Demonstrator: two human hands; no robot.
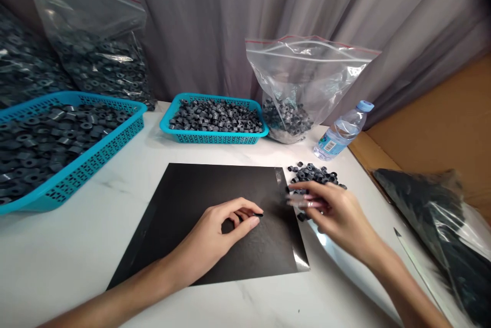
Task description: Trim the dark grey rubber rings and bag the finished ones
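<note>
My left hand rests over a black sheet lying on the white table. Its thumb and index finger pinch a small black piece, seen edge-on. To the right, my right hand hovers by the sheet's right edge, next to a loose heap of small dark grey rings. Motion smears its fingertips. A narrow, pale, shiny thing shows between its fingers, too blurred to name. Clear tape holds down the sheet's right corners.
Turquoise baskets, one at left and one at back, hold many grey rings. A clear zip bag and a water bottle stand at back right. A pencil-like stick and a dark-filled bag lie right.
</note>
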